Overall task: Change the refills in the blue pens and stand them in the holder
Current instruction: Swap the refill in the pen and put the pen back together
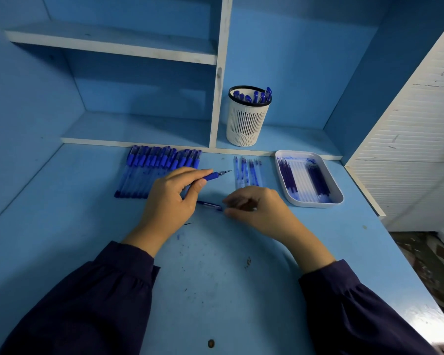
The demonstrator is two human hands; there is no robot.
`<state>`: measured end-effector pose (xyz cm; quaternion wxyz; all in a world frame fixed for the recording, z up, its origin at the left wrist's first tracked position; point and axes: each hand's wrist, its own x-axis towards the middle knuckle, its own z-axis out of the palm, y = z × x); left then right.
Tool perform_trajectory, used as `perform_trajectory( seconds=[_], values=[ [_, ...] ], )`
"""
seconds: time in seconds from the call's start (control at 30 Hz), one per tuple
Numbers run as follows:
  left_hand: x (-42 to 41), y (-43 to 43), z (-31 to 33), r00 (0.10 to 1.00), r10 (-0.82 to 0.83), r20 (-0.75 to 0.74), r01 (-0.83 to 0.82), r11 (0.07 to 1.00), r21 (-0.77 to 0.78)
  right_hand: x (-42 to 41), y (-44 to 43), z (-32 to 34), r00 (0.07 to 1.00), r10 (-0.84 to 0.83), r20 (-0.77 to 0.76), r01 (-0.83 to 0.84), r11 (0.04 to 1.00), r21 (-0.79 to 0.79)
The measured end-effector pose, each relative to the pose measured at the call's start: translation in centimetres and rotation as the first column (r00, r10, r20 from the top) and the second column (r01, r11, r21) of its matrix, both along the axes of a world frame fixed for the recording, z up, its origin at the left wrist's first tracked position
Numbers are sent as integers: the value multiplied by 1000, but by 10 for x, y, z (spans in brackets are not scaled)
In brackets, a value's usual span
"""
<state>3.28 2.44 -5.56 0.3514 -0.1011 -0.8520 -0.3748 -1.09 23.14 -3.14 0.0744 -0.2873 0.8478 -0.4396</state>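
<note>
My left hand grips a blue pen with its metal tip pointing right, above the desk. My right hand hovers low over the desk, its fingertips at the end of a pen cap lying there; the hand is blurred and I cannot tell whether it pinches the cap. A row of several capped blue pens lies at the back left. Several used refills lie side by side to the right of them. The white slotted holder stands on the low shelf with several pens inside.
A white tray with several refills sits at the right on the blue desk. A white shelf divider rises just left of the holder. The desk's right edge drops off beside a white slatted panel.
</note>
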Motion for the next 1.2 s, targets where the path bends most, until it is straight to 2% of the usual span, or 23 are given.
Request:
perform_trajectory(
  seconds=[0.07, 0.13, 0.2, 0.3, 0.43, 0.67, 0.9, 1.0, 1.13, 1.2],
  values=[
    [1, 1, 1, 1000, -2, 8, 2, 1000, -8, -1, 0, -1, 996, 35, -82, -32, 999, 42],
    [1, 2, 1, 1000, -11, 11, 12, 1000, -18, -2, 0, 0, 996, 12, -92, -11, 1000, 15],
    [2, 3, 2, 1000, -21, 14, 21, 1000, -20, -3, 0, 3, 997, -68, -48, 62, 990, -125],
    [2, 3, 3, 999, -32, 19, 32, 999, -28, -5, 2, 9, 988, -153, 30, 152, 908, -391],
    [3, 5, 4, 998, -51, 22, 52, 998, -35, -5, 4, 15, 981, -184, 66, 191, 824, -534],
    [4, 8, 4, 997, -76, 27, 77, 997, -31, -2, 1, 13, 987, -150, 50, 154, 845, -511],
    [3, 7, 3, 995, -103, 19, 104, 992, -73, -1, -1, 7, 991, -133, -1, 123, 918, -378],
    [4, 9, 3, 994, -109, 24, 111, 990, -91, -1, 0, 7, 983, -158, -98, 123, 949, -290],
    [4, 9, 3, 992, -119, 27, 121, 989, -85, -2, 4, 9, 997, -83, -10, 73, 927, -367],
    [4, 9, 4, 993, -114, 27, 116, 990, -84, -2, 4, 10, 998, -66, -10, 58, 933, -356]
  ],
)
